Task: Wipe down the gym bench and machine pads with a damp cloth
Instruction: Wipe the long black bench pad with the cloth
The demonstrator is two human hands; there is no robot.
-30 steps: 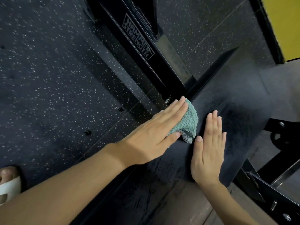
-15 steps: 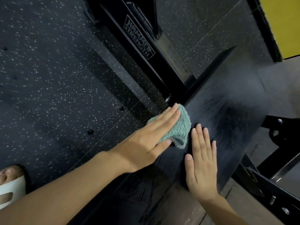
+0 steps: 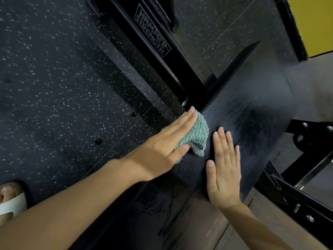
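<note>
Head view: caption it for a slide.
Left hand presses a green cloth on the black pad; right hand rests flat beside it.

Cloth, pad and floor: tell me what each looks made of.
Cloth: teal textile, probably terry or microfibre, matte. Its surface is nubby loops and it crumples softly.
Pad: black upholstery, likely vinyl or leatherette, with a fine grain and a faint sheen. Wipe streaks show on it.
Floor: black rubber, it seems, matte, with pale flecks throughout.

left forearm and right forearm are bare; left hand and right hand show short plain nails; white strap sandal on one foot.
</note>
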